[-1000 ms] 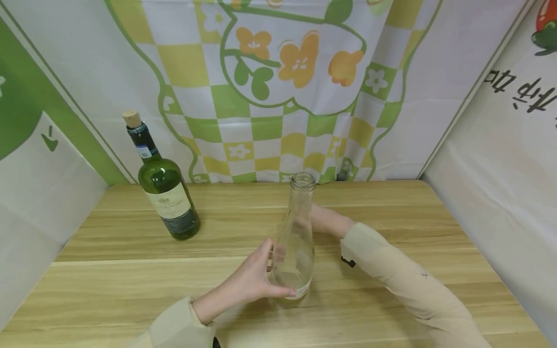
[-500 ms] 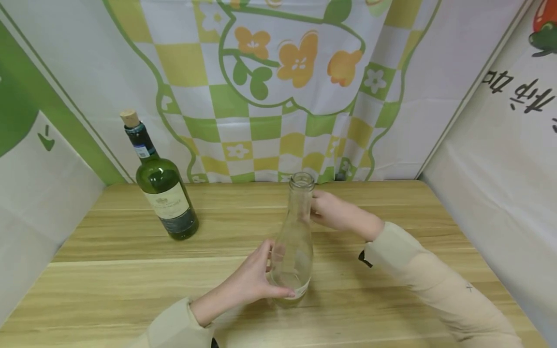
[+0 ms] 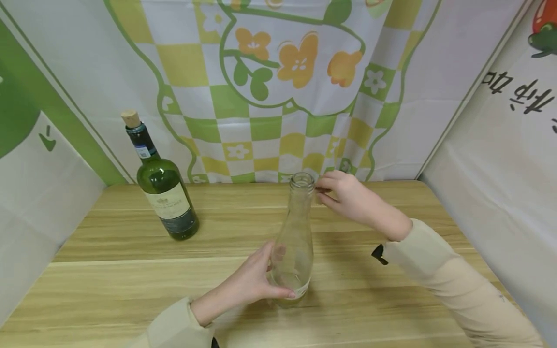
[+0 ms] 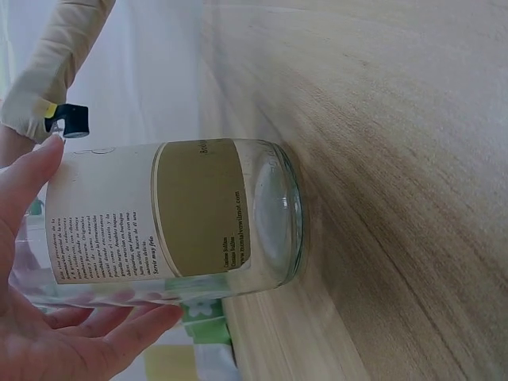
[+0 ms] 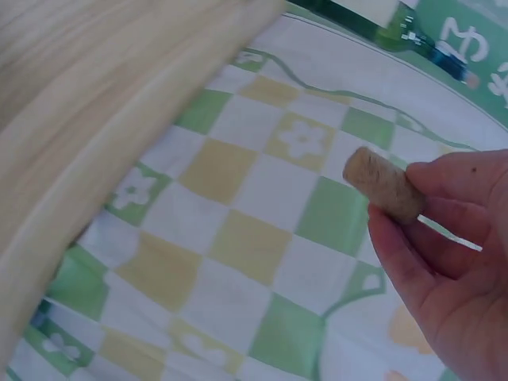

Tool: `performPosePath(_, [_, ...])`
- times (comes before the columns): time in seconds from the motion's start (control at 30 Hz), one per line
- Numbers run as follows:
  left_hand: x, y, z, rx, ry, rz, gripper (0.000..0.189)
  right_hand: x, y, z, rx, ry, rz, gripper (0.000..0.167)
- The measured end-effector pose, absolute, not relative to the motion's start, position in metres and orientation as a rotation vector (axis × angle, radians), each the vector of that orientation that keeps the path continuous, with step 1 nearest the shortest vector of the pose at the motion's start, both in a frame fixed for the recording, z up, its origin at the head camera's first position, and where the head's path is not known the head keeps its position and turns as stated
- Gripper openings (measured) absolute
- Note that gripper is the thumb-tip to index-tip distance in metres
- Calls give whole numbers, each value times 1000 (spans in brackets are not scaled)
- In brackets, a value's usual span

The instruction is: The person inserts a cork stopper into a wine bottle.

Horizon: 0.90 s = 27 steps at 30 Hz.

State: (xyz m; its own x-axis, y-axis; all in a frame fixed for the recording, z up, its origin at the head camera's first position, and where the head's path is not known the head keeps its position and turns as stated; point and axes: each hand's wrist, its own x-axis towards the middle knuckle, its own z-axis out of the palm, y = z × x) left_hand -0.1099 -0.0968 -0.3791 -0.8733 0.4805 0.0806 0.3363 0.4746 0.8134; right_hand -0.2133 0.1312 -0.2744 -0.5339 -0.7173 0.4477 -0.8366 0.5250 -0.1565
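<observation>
A clear glass bottle [image 3: 300,241] stands upright near the middle of the wooden table, its mouth uncovered. My left hand [image 3: 250,280] grips its lower body, thumb across the front. The left wrist view shows the bottle's printed white and olive label [image 4: 119,214] beside my fingers. Between thumb and fingertips my right hand [image 3: 350,198] pinches a tan cork [image 5: 385,184], plain in the right wrist view but hidden in the head view. That hand is just right of the bottle's mouth, at about rim height in the head view.
On the left of the table [image 3: 109,290] stands a green wine bottle [image 3: 165,193] with a cork stopper [image 3: 130,118] in its neck. A checked cloth [image 3: 270,130] hangs behind the table's back edge. Pale printed walls flank both sides.
My right hand has come up from behind the clear bottle's neck and moved right, to beside the mouth. The left hand and both bottles have stayed in place.
</observation>
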Motion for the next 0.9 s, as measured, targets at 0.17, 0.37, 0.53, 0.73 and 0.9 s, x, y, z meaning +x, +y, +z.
performPosePath(0.17, [-109, -95, -379, 691, 2565, 1353, 92, -206, 135, -259, 1221, -2355, 582, 19])
performPosePath(0.37, [-109, -94, -380, 688, 2573, 1370, 90, -197, 134, -242, 1220, -2118, 654, 22])
performPosePath(0.53, [-111, -93, -381, 720, 2576, 1389, 87, -190, 133, -228, 1210, -2005, 689, 23])
performPosePath(0.73, [-110, -93, -380, 716, 2566, 1395, 87, -178, 130, -212, 1171, -1924, 797, 25])
performPosePath(0.9, [-110, -94, -380, 715, 2571, 1392, 86, -167, 123, -201, 1177, -1793, 921, 21])
